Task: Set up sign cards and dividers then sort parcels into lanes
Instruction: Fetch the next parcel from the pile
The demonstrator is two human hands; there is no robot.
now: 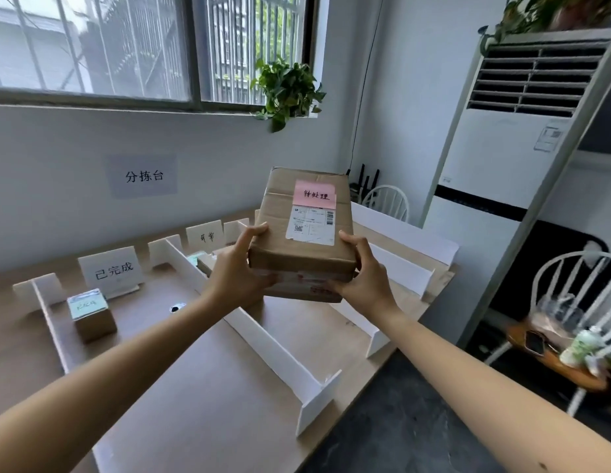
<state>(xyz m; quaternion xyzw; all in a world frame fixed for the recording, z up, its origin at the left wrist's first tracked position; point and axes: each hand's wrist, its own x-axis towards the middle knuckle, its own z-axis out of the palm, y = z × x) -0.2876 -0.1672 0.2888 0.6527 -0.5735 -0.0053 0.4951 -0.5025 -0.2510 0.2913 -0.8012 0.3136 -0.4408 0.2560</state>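
Both hands, left hand (241,268) & right hand (360,271), fingers clamped on brown cardboard parcel w/ pink note (306,230), held above tan table (195,387).

Both bare forearms stretched forward, left hand (241,268) and right hand (362,271) raised, fingers curled closed, thumbs on top, palms facing inward

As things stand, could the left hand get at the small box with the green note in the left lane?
Probably not right now: the left hand is shut on the large parcel, sharing it with the right hand. Nothing stands around the small box once that hand is freed.
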